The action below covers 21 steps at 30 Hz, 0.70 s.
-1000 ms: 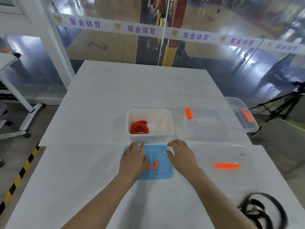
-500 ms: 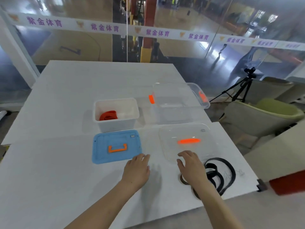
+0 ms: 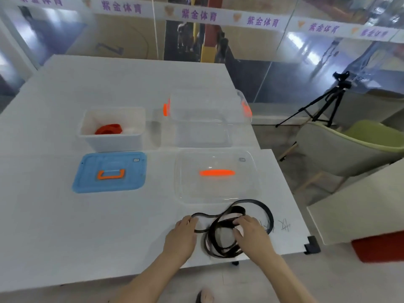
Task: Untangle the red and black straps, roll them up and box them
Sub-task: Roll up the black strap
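Writing: a white banner (image 3: 229,17) on the glass wall repeats purple characters 紫金体育; black scribbles on the desk (image 3: 54,215) are unreadable.
Black strap (image 3: 220,234): tangled loops on the desk's near right part, just before the clear lid (image 3: 215,178).
Left hand (image 3: 182,236): fingers (image 3: 189,220) lie flat on a loop's left end; grip unclear.
Right hand (image 3: 251,235): fingers curl onto the loops; pinch unclear.
Red strap (image 3: 108,129): rolled in the white box (image 3: 111,139).
Change: 0.5 s ago the left hand lay off the strap; now both touch it.

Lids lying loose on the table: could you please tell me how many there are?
2. The blue lid lies in front of the white box; the clear lid lies right of it, before the clear box.
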Each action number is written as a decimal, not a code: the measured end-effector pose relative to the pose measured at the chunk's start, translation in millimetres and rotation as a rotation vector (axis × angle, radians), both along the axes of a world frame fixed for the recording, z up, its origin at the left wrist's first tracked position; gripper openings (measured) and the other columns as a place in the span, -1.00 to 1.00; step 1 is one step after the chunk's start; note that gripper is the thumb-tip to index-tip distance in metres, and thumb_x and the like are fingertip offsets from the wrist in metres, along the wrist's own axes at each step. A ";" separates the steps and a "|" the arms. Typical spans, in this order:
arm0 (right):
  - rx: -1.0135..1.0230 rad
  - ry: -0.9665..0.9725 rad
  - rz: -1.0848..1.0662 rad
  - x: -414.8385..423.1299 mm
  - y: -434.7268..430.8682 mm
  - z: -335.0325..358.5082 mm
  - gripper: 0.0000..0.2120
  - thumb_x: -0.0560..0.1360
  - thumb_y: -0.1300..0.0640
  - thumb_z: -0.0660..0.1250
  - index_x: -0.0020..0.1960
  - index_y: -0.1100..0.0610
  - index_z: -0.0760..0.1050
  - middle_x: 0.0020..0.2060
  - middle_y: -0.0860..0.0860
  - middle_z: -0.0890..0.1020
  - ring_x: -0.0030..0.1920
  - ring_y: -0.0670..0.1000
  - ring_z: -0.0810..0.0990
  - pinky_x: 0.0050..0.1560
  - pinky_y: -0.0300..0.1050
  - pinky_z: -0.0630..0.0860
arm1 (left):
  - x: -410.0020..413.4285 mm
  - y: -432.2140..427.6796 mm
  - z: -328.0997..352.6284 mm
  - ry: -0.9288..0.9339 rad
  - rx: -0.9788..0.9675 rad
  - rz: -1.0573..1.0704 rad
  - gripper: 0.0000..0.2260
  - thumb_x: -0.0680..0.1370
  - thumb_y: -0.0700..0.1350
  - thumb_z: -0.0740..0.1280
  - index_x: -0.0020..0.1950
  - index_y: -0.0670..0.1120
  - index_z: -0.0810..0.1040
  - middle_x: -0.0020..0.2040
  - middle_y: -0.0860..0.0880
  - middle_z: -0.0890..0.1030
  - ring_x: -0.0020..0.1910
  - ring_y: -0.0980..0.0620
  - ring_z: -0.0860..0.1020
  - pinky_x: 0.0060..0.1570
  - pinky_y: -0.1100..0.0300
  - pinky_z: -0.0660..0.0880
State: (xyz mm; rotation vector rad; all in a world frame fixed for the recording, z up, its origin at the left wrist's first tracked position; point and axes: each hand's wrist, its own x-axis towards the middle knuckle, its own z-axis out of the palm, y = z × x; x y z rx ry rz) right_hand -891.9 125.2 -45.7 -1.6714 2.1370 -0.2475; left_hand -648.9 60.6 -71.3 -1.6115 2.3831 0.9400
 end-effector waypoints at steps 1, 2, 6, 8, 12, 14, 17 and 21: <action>-0.001 -0.010 0.015 -5.3 2.1 -2.7 -0.76 0.63 0.05 0.32 0.26 0.04 0.62 0.21 -0.12 0.63 0.25 0.00 0.55 0.14 -0.09 0.57 | -3.7 -2.7 -6.3 0.002 0.012 0.030 -0.46 0.70 -0.06 0.21 0.66 0.03 0.13 0.65 -0.02 0.18 0.58 -0.04 0.26 0.43 0.05 0.40; -0.004 -0.023 0.025 -9.0 2.9 -5.2 -0.75 0.63 0.05 0.31 0.26 0.04 0.62 0.21 -0.12 0.64 0.25 -0.01 0.55 0.13 -0.10 0.56 | -6.2 -7.0 -12.5 0.003 0.026 0.064 -0.41 0.69 -0.04 0.24 0.68 0.03 0.09 0.68 -0.03 0.12 0.62 -0.06 0.20 0.48 0.04 0.36; -0.003 -0.033 0.077 -16.7 -1.1 -16.6 -0.73 0.64 0.04 0.29 0.28 0.03 0.61 0.21 -0.13 0.63 0.26 -0.03 0.54 0.12 -0.13 0.56 | -15.9 -26.4 -41.2 -0.004 0.103 0.121 -0.23 0.63 0.00 0.38 0.70 -0.01 -0.01 0.70 -0.07 0.06 0.64 -0.11 0.17 0.53 0.01 0.32; -0.004 -0.044 0.105 -15.1 -6.0 -21.4 -0.72 0.63 0.03 0.29 0.29 0.03 0.61 0.22 -0.12 0.62 0.28 -0.03 0.54 0.12 -0.14 0.57 | -19.5 -30.0 -53.5 -0.011 0.139 0.119 -0.19 0.62 -0.01 0.41 0.71 -0.03 -0.03 0.67 -0.08 0.15 0.59 -0.11 0.24 0.51 0.03 0.34; -0.027 -0.065 0.134 -10.6 -18.9 -22.3 -0.72 0.63 0.04 0.29 0.31 0.04 0.60 0.25 -0.11 0.61 0.33 -0.06 0.50 0.12 -0.19 0.53 | -25.7 -24.8 -69.9 -0.002 0.058 0.162 -0.41 0.65 -0.03 0.34 0.64 -0.04 0.20 0.42 -0.07 0.46 0.37 -0.07 0.42 0.32 0.12 0.43; -0.050 -0.074 0.140 -8.2 -24.3 -21.6 -0.73 0.64 0.05 0.30 0.29 0.04 0.61 0.23 -0.11 0.62 0.30 -0.03 0.52 0.10 -0.19 0.53 | -24.1 -22.1 -69.8 0.043 -0.025 0.187 -0.64 0.66 -0.04 0.33 0.46 0.01 0.44 0.22 -0.04 0.56 0.17 -0.02 0.49 0.14 0.15 0.46; -0.090 -0.080 0.149 -6.6 -29.9 -16.6 -0.72 0.63 0.05 0.32 0.31 0.04 0.60 0.24 -0.10 0.62 0.30 -0.01 0.52 0.12 -0.16 0.55 | -21.6 -20.2 -56.3 0.112 -0.116 0.212 -0.83 0.66 -0.03 0.34 0.23 0.03 0.59 0.02 0.05 0.54 0.01 0.04 0.49 -0.02 0.15 0.48; -0.130 -0.088 0.145 -8.8 -35.9 -5.2 -0.66 0.65 0.02 0.32 0.41 0.04 0.54 0.33 -0.07 0.58 0.40 -0.01 0.48 0.26 -0.15 0.52 | -32.9 -26.1 -15.2 0.214 -0.215 0.200 -0.89 0.67 -0.04 0.32 0.12 0.03 0.63 -0.03 0.10 0.50 -0.01 0.10 0.48 -0.10 0.22 0.40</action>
